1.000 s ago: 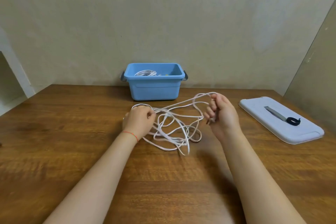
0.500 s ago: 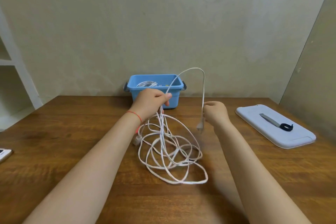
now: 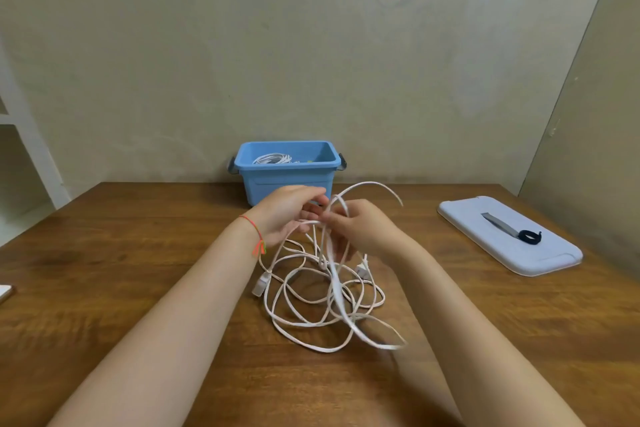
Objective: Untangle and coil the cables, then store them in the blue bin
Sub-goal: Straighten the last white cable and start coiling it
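Both hands up in a tangled white cable, bin behind

Left hand (image 3: 289, 210) and right hand (image 3: 362, 230) close together above the wooden table (image 3: 138, 253), fingers curled round strands of the white cable (image 3: 311, 305). Cable is thin, braided-looking; one loop arcs up over the right hand, the rest hangs down into loose overlapping loops on the table just below and in front of the hands. A white plug end (image 3: 260, 284) lies beside the left wrist. Blue plastic bin (image 3: 287, 180), rectangular with grey handles, sits directly behind the hands by the wall, a coiled white cable (image 3: 272, 159) inside. Flat pale lid (image 3: 554, 253) with rounded corners lies well right, a grey and dark strap (image 3: 512, 230) on it
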Action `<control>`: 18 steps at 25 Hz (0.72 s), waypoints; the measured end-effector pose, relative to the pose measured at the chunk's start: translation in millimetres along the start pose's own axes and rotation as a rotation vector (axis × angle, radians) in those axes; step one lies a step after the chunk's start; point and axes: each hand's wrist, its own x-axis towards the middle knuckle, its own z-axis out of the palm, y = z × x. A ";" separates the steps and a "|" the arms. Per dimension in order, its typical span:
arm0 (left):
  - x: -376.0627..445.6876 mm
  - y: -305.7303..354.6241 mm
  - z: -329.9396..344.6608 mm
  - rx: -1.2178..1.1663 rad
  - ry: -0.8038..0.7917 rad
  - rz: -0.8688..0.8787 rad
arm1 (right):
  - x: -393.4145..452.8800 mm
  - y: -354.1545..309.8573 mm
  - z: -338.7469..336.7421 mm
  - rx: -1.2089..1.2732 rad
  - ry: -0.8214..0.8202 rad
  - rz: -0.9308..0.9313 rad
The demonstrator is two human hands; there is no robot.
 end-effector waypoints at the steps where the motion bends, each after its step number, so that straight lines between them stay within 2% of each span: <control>1: -1.4 -3.3 -5.6 0.168 -0.011 0.016 | 2.5 3.8 -4.4 0.051 0.055 0.013; 2: -3.9 -6.3 -8.8 0.352 -0.029 0.016 | 4.0 5.9 -9.8 0.034 0.063 0.010; 4: -8.9 -8.8 -7.5 0.561 -0.054 -0.004 | 6.1 7.0 -15.8 -0.065 -0.091 -0.021; 6: -8.3 -8.1 -1.7 0.542 -0.039 0.037 | 5.4 2.1 -12.9 -0.127 -0.333 -0.039; 7: -7.2 -7.3 1.1 0.518 -0.042 0.063 | 4.9 1.3 -10.3 -0.138 -0.400 -0.033; 10: -2.1 -5.6 1.0 0.516 0.017 0.126 | 6.8 6.8 -10.6 -0.124 -0.399 0.038; 12: 6.3 -8.5 -2.2 0.463 0.162 0.140 | 5.9 9.3 -19.2 -0.179 -0.299 0.063; 14: 19.2 -15.0 -14.5 0.238 0.419 0.113 | 5.3 11.3 -32.6 -0.260 -0.108 0.105; 16: 26.3 -20.1 -42.0 -0.044 0.786 0.099 | 6.9 19.0 -50.5 -0.377 0.190 0.196; 18: 27.3 -27.4 -78.1 -0.141 1.124 0.085 | 11.3 33.6 -69.6 -0.479 0.546 0.332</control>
